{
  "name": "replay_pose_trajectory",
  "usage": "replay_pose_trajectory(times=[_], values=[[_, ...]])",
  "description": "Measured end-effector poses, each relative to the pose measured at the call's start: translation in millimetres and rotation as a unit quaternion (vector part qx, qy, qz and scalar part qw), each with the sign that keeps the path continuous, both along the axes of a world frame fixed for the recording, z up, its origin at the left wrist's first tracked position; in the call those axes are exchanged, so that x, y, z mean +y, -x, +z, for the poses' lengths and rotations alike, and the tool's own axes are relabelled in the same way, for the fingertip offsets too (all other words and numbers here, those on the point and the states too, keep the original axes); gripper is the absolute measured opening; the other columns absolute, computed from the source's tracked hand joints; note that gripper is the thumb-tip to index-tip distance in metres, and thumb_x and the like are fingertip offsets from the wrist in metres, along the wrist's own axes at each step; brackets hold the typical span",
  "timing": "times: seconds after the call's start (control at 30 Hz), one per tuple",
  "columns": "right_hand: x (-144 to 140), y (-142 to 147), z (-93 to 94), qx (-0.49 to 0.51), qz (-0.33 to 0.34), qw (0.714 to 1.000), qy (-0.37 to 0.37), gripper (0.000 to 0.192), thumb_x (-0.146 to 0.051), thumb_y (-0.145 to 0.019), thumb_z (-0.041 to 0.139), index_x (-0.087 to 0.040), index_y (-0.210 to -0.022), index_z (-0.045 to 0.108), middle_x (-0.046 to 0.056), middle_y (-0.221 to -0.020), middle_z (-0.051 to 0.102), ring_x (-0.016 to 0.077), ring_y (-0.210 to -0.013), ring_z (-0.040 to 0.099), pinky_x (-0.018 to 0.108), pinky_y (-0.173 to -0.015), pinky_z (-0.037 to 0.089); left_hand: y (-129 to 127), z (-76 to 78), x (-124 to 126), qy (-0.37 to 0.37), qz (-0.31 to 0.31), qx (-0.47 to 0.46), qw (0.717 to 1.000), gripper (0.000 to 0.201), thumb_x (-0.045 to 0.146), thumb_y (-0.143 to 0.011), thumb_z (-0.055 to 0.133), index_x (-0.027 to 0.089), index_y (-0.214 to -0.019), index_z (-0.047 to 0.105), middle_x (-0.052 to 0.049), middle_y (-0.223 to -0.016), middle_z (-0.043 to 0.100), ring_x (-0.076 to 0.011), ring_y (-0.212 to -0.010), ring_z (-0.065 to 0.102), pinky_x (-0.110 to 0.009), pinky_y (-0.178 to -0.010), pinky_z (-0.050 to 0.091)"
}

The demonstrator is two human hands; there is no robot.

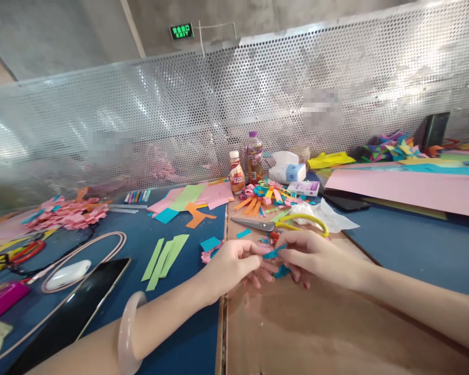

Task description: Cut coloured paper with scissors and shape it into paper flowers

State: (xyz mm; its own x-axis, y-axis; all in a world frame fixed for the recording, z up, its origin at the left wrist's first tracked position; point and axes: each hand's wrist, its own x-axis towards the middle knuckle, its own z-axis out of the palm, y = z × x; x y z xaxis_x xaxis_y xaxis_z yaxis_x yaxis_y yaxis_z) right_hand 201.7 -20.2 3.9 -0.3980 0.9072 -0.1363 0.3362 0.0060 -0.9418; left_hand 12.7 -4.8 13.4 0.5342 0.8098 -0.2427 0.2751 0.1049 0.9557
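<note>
My left hand [234, 263] and my right hand [310, 258] meet over a brown cardboard sheet [297, 328], both pinching a small blue paper strip [274, 253]. A second blue scrap [282, 271] hangs just below my fingers. Yellow-handled scissors [281, 225] lie just beyond my hands, blades pointing left. A pale pink bangle [128, 333] sits on my left forearm.
Green paper strips [164, 259], a phone [68, 317], a white mouse [68, 274] and a cable lie on the blue table at left. Two bottles [245, 169], folded paper flowers [263, 195], tissue [324, 214] and large pink sheets [406, 190] sit behind; a perforated metal screen backs the table.
</note>
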Motion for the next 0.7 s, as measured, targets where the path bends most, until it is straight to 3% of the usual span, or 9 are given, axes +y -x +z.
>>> replay_pose_trajectory(times=[0.13, 0.4, 0.7], values=[[2, -1, -0.4, 0.024, -0.001, 1.0, 0.014, 0.015, -0.029, -0.082, 0.045, -0.018, -0.079, 0.054, -0.005, -0.051, 0.052, 0.0096, -0.045, 0.053, 0.02, -0.043, 0.045, 1, 0.5, 0, -0.012, 0.0, -0.022, 1.0, 0.026, 0.02, -0.076, 0.055, 0.013, -0.102, 0.057, -0.009, -0.086, 0.07, -0.0152, -0.073, 0.065, -0.019, -0.051, 0.042], [3, -4, -3.8, 0.068, 0.009, 0.997, 0.034, 0.019, -0.032, -0.084, 0.046, -0.018, -0.074, 0.054, -0.004, -0.053, 0.052, 0.009, -0.046, 0.053, 0.02, -0.045, 0.047, 4, -6.9, 1, -0.045, 0.002, -0.088, 0.995, 0.015, 0.024, -0.079, 0.057, 0.013, -0.09, 0.055, -0.007, -0.084, 0.067, -0.0135, -0.075, 0.063, -0.025, -0.066, 0.048], [6, -3, -3.1, 0.09, 0.024, 0.993, 0.077, 0.022, -0.035, -0.084, 0.046, -0.017, -0.074, 0.053, -0.004, -0.053, 0.051, 0.0076, -0.045, 0.051, 0.019, -0.045, 0.045, 5, -9.2, 0, -0.057, 0.007, -0.099, 0.993, 0.014, 0.027, -0.081, 0.055, 0.014, -0.087, 0.054, -0.007, -0.087, 0.066, -0.0147, -0.076, 0.062, -0.029, -0.071, 0.048]])
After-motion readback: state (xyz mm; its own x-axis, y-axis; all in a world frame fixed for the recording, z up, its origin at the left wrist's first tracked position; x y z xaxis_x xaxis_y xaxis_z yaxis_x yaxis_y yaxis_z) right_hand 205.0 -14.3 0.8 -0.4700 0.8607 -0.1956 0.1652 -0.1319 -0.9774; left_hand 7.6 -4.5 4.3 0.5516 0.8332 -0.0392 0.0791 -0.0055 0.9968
